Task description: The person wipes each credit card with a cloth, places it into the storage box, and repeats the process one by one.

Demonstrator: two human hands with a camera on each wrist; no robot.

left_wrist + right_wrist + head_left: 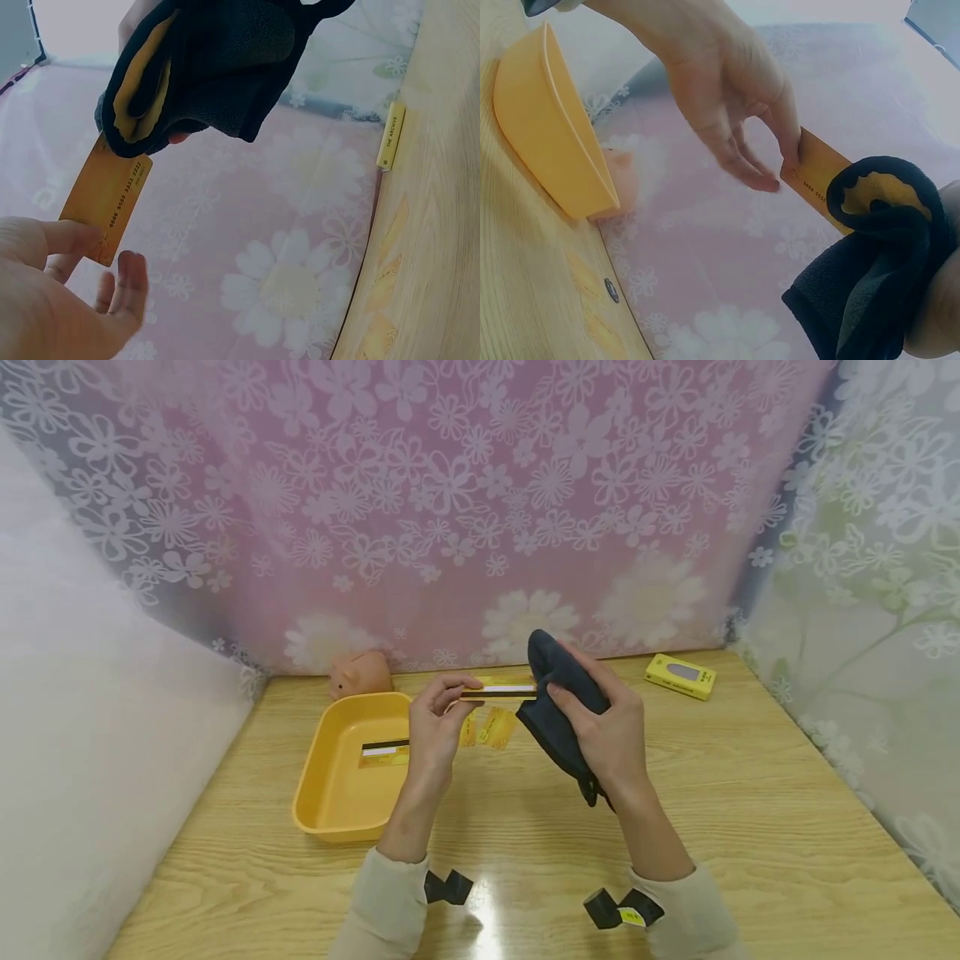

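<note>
Between the thumb and fingers of my left hand [437, 727] is the left end of a yellow bank card [498, 692] with a dark stripe, raised above the table. My right hand [617, 739] grips a folded dark navy cloth [558, 727] with a yellow inner side, which meets the card's other end. In the left wrist view the numbered face of the card [112, 195] shows, its upper end behind the cloth's rolled edge [116, 90]. How far the cloth wraps the card is hidden.
A yellow plastic tray [306, 806] stands at left with another bank card [382, 755] inside. Behind it sits a pink piggy bank [362, 673]. More yellow cards [497, 727] lie on the table beyond my hands. A yellow box [680, 677] lies at the back right.
</note>
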